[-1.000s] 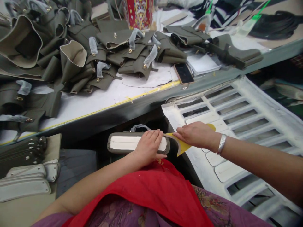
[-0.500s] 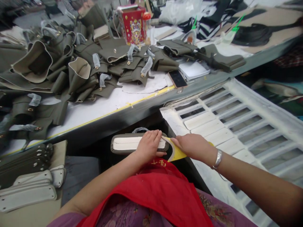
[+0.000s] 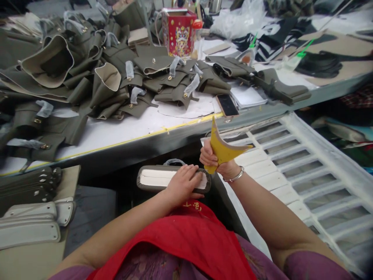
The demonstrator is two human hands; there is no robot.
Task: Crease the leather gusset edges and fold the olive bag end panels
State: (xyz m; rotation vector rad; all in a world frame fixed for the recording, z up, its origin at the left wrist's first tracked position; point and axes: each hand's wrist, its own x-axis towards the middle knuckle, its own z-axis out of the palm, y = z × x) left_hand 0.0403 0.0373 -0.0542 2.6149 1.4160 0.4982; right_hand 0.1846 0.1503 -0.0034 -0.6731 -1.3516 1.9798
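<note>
My left hand point(image 3: 183, 183) lies on a long olive leather piece with a white inner strip point(image 3: 157, 179), fingers pressed flat on its right end, holding it on my lap. Just to the right of that piece, my right hand point(image 3: 210, 157) is raised and closed round a yellow crescent-shaped tool point(image 3: 223, 149), whose point stands up. A silver bangle sits on my right wrist.
A white slatted rack point(image 3: 294, 155) holding white strips fills the right. The worktable point(image 3: 122, 130) ahead carries heaps of olive bag parts point(image 3: 116, 81), a phone point(image 3: 227, 105), a red patterned box point(image 3: 178, 33) and glue bottles. Stacked olive and white strips point(image 3: 32, 210) lie at the left.
My right hand has lifted the yellow tool off the end of the olive piece and turned it upright. My left hand stays on the piece. The view has tilted up a little.
</note>
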